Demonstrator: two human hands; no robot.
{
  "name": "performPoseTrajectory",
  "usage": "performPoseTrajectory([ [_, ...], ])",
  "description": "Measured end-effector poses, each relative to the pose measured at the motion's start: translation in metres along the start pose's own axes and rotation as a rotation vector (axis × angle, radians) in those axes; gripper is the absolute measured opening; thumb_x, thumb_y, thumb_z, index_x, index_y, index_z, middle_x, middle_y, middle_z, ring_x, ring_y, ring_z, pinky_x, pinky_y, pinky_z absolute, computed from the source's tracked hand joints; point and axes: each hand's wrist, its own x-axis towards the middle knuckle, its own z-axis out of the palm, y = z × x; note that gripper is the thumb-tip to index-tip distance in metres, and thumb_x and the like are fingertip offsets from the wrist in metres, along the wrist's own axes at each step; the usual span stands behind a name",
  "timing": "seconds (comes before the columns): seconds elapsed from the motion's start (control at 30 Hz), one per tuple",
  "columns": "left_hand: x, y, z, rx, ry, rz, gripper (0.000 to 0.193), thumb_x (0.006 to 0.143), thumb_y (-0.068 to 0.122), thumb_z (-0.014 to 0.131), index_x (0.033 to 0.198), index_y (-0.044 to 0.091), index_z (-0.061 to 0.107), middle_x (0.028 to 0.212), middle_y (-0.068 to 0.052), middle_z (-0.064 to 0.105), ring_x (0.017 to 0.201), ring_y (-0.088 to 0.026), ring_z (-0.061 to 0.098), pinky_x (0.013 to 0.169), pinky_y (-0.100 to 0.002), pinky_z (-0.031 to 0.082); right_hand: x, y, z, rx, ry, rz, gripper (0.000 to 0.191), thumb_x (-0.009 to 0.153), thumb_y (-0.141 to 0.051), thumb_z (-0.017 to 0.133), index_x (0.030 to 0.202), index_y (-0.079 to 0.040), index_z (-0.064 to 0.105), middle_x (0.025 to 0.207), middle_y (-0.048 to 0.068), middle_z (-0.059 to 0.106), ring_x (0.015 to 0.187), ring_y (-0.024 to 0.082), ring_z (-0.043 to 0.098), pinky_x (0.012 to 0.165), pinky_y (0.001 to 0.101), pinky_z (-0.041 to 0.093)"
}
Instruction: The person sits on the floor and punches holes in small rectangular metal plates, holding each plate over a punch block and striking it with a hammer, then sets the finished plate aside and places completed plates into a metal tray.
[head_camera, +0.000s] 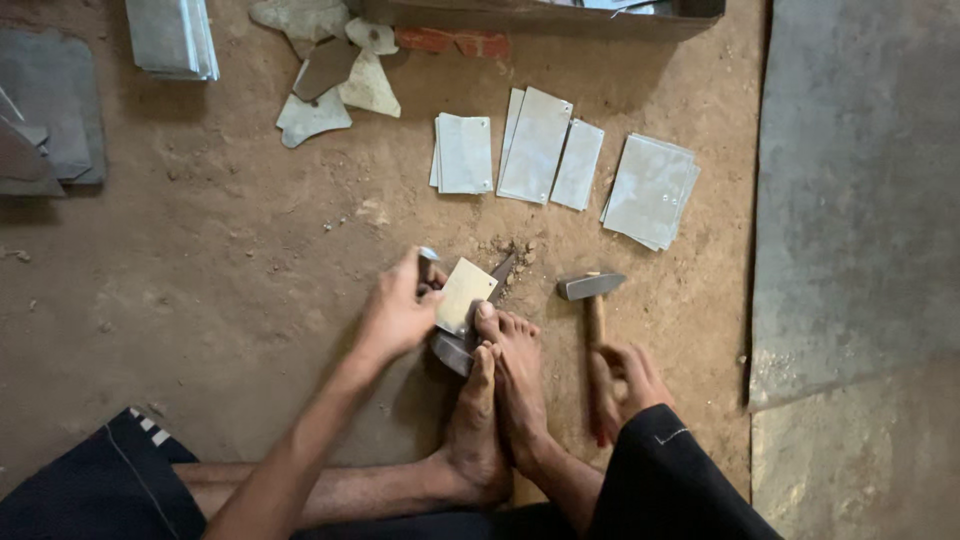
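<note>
- Head view, looking straight down: the left hand (400, 310) grips a small pale metal plate (466, 296) by its left edge, fingers curled shut around it, and a short metal punch or pin (429, 256) seems to stick up from the same fist. I cannot tell exactly how the two are held together.
- The plate lies tilted across a dark iron bar (470, 335) that rests on the ground. The bar most likely serves as a small anvil, giving the thin plate something hard underneath.
- Both bare feet (500, 390) press on the near end of the bar, toes touching the plate's lower edge. This looks like a way to pin the bar and plate down, since both hands are busy.
- The right hand (625, 385) is closed around the wooden handle of a hammer (593, 330). The hammer lies flat on the dirt, its steel head pointing away from the person, just to the right of the feet and apart from the plate. It is held low on the handle, a grip that suits swinging.
- Beyond the bar, four small stacks of matching plates (560, 160) sit in a row within arm's reach, probably sorted as supply or done pieces.
- Further up left lie odd-shaped metal scraps (330, 85), likely offcuts, and another pile of sheets (172, 38) near the top edge.
- A big grey metal sheet (860, 190) covers the ground on the right, well apart from the work.
- Everything sits on a bare dirt floor (220, 260).
</note>
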Motion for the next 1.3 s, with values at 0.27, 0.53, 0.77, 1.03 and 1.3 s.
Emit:
performPoseTrajectory([
  [0.27,0.008,0.003,-0.010,-0.857,0.071,0.112,0.029,0.092,-0.005,0.072,0.098,0.010,0.047,0.110,-0.006,0.067,0.101,-0.012,0.064,0.089,-0.029,0.054,0.049,0.023,-0.003,0.776,-0.045,0.387,0.038,0.100,-0.011,0.067,0.134,0.002,0.057,0.122,0.013,0.070,0.110,0.017,0.068,0.093,0.0325,0.058],
  [0.53,0.034,-0.004,-0.062,-0.561,0.250,0.205,0.015,0.098,0.012,0.073,0.096,0.009,0.059,0.093,-0.004,0.067,0.079,-0.013,0.060,0.072,-0.031,0.055,0.120,0.055,0.003,0.724,0.043,0.482,0.045,0.096,-0.016,0.068,0.136,0.000,0.058,0.119,0.017,0.072,0.100,0.022,0.074,0.086,0.0354,0.065],
  [0.77,0.036,-0.017,-0.103,-0.294,0.558,0.306,0.021,0.099,0.020,0.073,0.101,0.006,0.057,0.084,-0.001,0.064,0.072,-0.011,0.062,0.064,-0.028,0.053,0.111,0.070,-0.026,0.376,0.037,0.463,0.037,0.098,-0.018,0.067,0.130,-0.002,0.060,0.122,0.012,0.073,0.101,0.020,0.075,0.082,0.0318,0.064],
  [1.03,0.036,-0.006,-0.085,0.144,0.563,0.402,0.028,0.095,0.025,0.076,0.090,0.006,0.055,0.076,-0.015,0.063,0.066,-0.034,0.064,0.057,-0.045,0.049,0.206,0.067,-0.180,-0.422,-0.160,-0.082,0.021,0.094,-0.019,0.074,0.109,-0.007,0.067,0.095,0.007,0.078,0.080,0.018,0.076,0.067,0.0321,0.059],
  [1.3,0.054,-0.019,-0.059,0.349,0.425,0.436,0.025,0.087,0.027,0.075,0.087,0.008,0.059,0.069,-0.016,0.065,0.062,-0.038,0.067,0.054,-0.047,0.052,0.390,0.122,-0.237,-0.791,-0.527,0.061,0.030,0.099,-0.037,0.064,0.109,-0.010,0.072,0.096,0.012,0.077,0.088,0.033,0.073,0.078,0.0458,0.058],
])
